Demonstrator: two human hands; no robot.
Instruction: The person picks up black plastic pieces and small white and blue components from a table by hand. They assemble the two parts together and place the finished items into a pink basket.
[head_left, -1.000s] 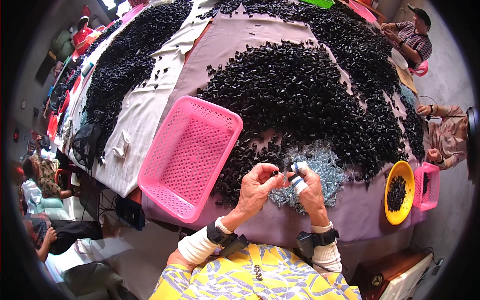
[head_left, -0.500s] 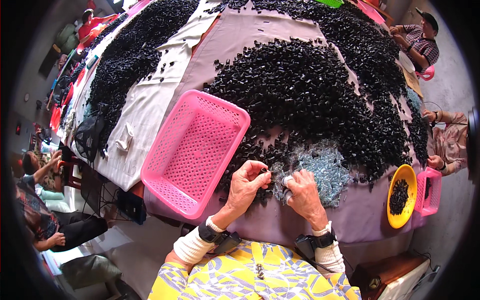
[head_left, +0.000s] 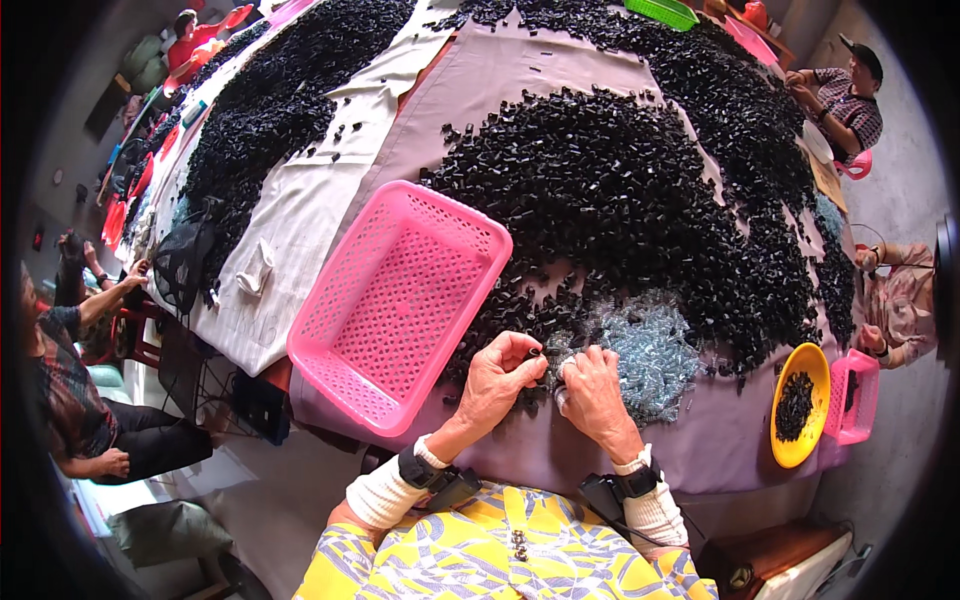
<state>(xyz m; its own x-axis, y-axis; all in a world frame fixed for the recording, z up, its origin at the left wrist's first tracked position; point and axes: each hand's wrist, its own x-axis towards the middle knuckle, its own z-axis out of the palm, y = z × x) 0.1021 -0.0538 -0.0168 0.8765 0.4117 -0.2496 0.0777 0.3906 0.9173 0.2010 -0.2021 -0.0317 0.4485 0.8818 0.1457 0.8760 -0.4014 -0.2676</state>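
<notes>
My left hand [head_left: 495, 388] is closed in a pinch, with a small black plastic piece [head_left: 535, 352] between thumb and forefinger, its end showing. Close on its right is my right hand [head_left: 597, 398], fingers curled and pressed together. Whatever those fingers hold is too small to make out. Pale wrapping shows on some of the right fingers. Beside the right hand lies a small pile of clear, bluish pieces [head_left: 652, 345]. Beyond both hands spreads a large heap of similar small black pieces [head_left: 600, 180].
An empty pink perforated basket [head_left: 400, 300] stands left of my hands. To the right are a yellow bowl [head_left: 812, 440] with black pieces in it and a pink basket [head_left: 862, 400]. A white glove [head_left: 255, 268] lies on the pale cloth. Other people sit around the table.
My right hand has drawn slightly left, off the clear pieces and closer to my left hand. The left keeps its pinch on the black piece. A person at far left has stretched an arm toward the table.
</notes>
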